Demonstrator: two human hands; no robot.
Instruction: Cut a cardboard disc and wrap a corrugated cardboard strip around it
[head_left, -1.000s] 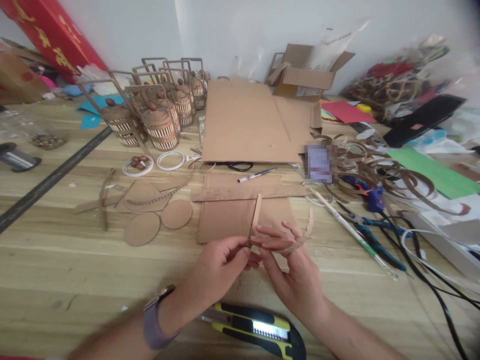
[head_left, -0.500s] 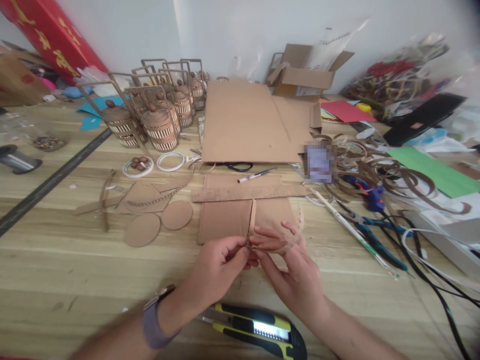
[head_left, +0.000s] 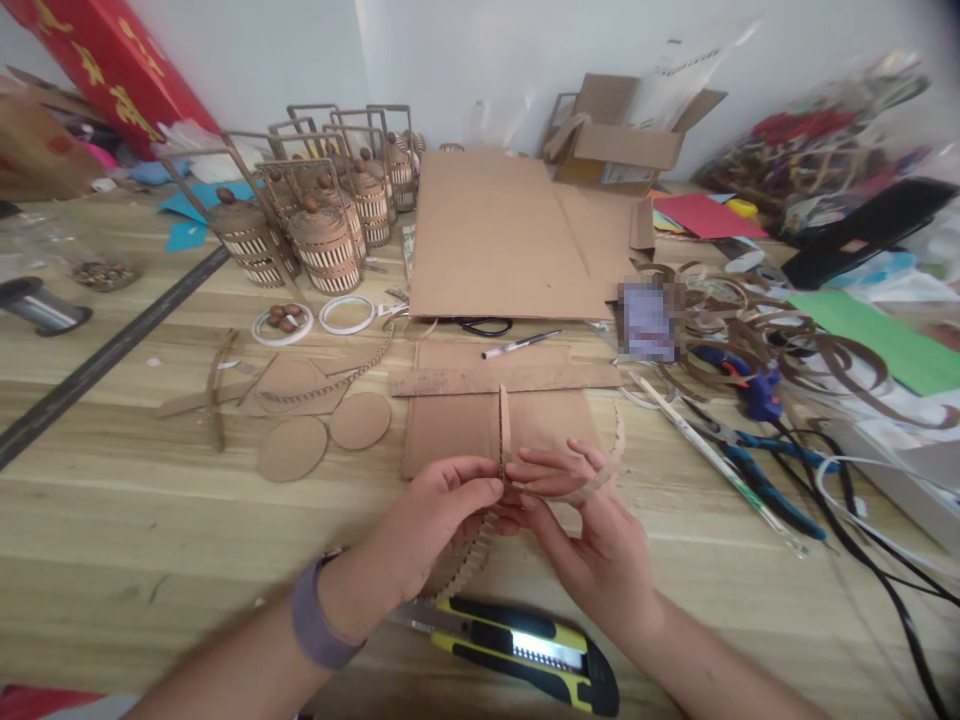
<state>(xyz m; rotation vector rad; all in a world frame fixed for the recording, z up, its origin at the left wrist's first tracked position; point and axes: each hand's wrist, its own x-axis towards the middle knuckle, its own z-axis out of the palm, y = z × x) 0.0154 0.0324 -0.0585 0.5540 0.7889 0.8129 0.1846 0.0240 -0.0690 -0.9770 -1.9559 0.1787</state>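
Observation:
Over the middle of the table, my left hand pinches a narrow corrugated cardboard strip between thumb and fingers. One end of it stands up toward the flat cardboard. My right hand meets the left at the fingertips, thumb and index closed on a thin paper-like strip that curls up to the right; its other fingers stretch out. A ridged, wavy strip hangs below my left fingers. How these strips join is hidden by my fingertips. A yellow-and-black utility knife lies just below my hands.
Cardboard discs lie left. Ahead are a flat cardboard strip, a pen and a large cardboard sheet. Small lidded baskets stand back left. Pliers, a glue gun and coiled strips lie right.
The ridged strip now shows hanging below my left hand. My left wrist has turned, and the view has shifted slightly. Both hands keep their pinch.

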